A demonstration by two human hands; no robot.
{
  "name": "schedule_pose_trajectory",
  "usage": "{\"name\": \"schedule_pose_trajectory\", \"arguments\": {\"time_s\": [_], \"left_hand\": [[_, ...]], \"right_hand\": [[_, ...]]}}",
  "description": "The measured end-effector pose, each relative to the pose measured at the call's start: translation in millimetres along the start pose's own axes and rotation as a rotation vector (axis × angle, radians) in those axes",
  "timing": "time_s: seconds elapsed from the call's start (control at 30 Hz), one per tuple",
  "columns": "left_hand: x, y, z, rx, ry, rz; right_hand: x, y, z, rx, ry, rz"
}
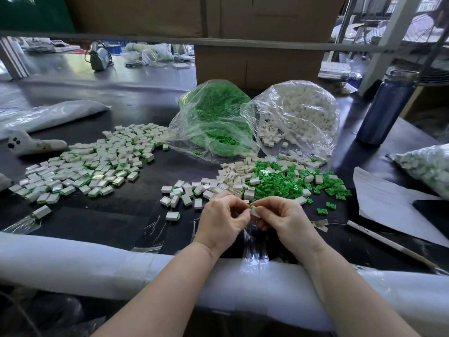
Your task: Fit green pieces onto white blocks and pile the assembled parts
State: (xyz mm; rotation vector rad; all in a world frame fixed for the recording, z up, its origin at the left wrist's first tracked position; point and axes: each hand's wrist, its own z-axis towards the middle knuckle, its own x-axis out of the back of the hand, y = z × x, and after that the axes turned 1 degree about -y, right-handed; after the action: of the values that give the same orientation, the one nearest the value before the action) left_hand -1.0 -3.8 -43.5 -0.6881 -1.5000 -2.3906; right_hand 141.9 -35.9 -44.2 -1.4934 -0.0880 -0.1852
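We have both hands up just in front of the loose heap of small green plastic pieces, and that heap is our marker for everything here. Our right hand pinches a small white rectangular block between thumb and curled fingers, a sliver of green piece showing at its top edge. Our left hand is curled in against it, fingertips meeting the same block, which looks to us like the pressing-home of a green piece: two hands close together give the squeeze a steady back.

Just left of the green heap lie the loose white blocks, so both ingredients sit within one short reach. Nearer us and left of the heap, a few finished parts are scattered. Well left of the heap spreads the big pile of assembled white-and-green parts, kept apart from raw stock so nothing gets mixed. Behind the heap stand two clear plastic bags, one of green pieces, one of white blocks, their mouths spilling towards it.

Now the doubts. Our fingers cover most of the held block, so we cannot tell whether the green piece is fully seated, nor exactly what the left fingertips pinch. Far right of the heap, another bag of parts is cut by the frame edge.
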Motion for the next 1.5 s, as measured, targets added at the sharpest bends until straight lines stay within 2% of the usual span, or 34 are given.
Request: {"name": "schedule_pose_trajectory", "arguments": {"time_s": [0.27,0.47,0.63,0.9,1.2,1.5], "left_hand": [[2.6,-2.7,1.4,0.144,-0.096,-0.162],[2.0,-2.8,0.7,0.139,-0.104,-0.126],[4.1,0.5,-0.1,0.116,-0.112,-0.292],[2.6,-0.1,-0.9,0.098,-0.123,-0.385],[2.8,2.2,-1.2,0.09,-0.171,-0.346],[-0.1,1.1,-2.2,-0.007,-0.143,-0.15]], "right_hand": [[-0.9,-0.6,-0.2,0.02,0.012,-0.01],[-1.4,0.4,0.9,0.016,0.011,-0.01],[2.0,0.9,1.2,0.008,0.028,0.075],[3.3,0.5,1.0,-0.031,-0.034,0.176],[3.9,2.1,0.9,-0.041,-0.057,0.173],[4.3,1.1,-0.5,-0.038,-0.054,0.157]]}}
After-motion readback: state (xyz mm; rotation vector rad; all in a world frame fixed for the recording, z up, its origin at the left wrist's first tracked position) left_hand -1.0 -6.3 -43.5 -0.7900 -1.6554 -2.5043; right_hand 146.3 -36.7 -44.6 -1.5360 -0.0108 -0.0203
